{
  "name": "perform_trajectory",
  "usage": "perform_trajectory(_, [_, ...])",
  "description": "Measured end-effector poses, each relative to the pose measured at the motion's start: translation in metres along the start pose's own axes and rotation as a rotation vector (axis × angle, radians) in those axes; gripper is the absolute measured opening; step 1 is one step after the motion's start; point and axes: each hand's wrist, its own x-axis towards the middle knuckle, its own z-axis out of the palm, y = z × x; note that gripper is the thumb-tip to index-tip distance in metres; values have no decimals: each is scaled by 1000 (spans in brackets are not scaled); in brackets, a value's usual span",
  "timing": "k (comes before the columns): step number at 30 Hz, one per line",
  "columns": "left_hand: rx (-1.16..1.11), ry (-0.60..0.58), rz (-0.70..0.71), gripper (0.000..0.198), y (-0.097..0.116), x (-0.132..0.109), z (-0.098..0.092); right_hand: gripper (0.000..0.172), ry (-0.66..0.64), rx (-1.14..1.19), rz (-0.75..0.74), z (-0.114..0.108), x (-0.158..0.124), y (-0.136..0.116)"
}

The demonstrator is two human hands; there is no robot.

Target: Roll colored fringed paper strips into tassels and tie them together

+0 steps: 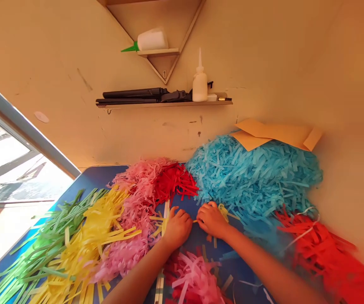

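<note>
My left hand (177, 228) lies palm down on the blue table top (96, 177), fingers bent over a few yellow paper strips (158, 221). My right hand (211, 219) rests right beside it, fingers curled and pinching a small yellow strip (223, 211). Both hands meet in the small gap between the heaps of fringed paper. A pink heap (134, 202) and a red heap (172, 181) lie just beyond the left hand. A large light blue heap (254, 173) rises behind the right hand.
Green strips (39, 253) and yellow strips (80, 240) spread at the left. More red paper (324, 253) lies at the right, pink paper (194, 278) between my forearms. Tan card sheets (276, 133) top the blue heap. Wall shelves hold glue bottles (200, 82).
</note>
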Motion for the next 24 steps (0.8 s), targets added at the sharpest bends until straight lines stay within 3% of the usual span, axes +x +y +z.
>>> perform_trajectory(5, [-33, 31, -9, 18, -2, -9, 7, 18, 9, -21, -7, 4, -8, -6])
perform_trajectory(11, [-161, 8, -20, 20, -8, -30, 8, 20, -21, 39, 47, 2, -35, 18])
perform_trajectory(17, [-293, -52, -183, 18, -20, -33, 5, 6, -55, 196, 177, 5, -42, 33])
perform_trajectory(24, [-274, -94, -353, 22, -11, -27, 1, 9, -117, 275, 313, 3, -38, 34])
